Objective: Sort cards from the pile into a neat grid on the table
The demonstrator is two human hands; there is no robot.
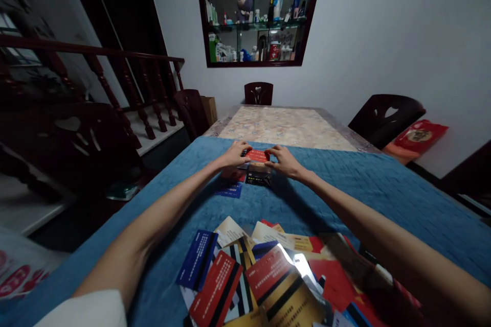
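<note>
Both my hands reach out over the blue cloth (pixel 184 214). Between them is a red card (pixel 258 155) with pale print. Fingers of my left hand (pixel 235 154) pinch its left end, and my right hand (pixel 284 161) grips the right end with thumb and fingers. Just below the red card lie a black card (pixel 259 179), a darker red card (pixel 232 176) partly in shadow and a blue card (pixel 230 190). Close to me is a loose, overlapping heap of bank-style cards, among them a red striped card (pixel 217 288), a dark blue card (pixel 197 259) and a red-and-gold card (pixel 282 286).
Beyond the cloth, the patterned tabletop (pixel 280 122) continues to the wall. Dark wooden chairs stand around it, including a right-hand chair (pixel 383 120) with a red bag (pixel 420 135). A wooden railing (pixel 99 71) runs at left, and a lit display niche (pixel 257 23) is ahead.
</note>
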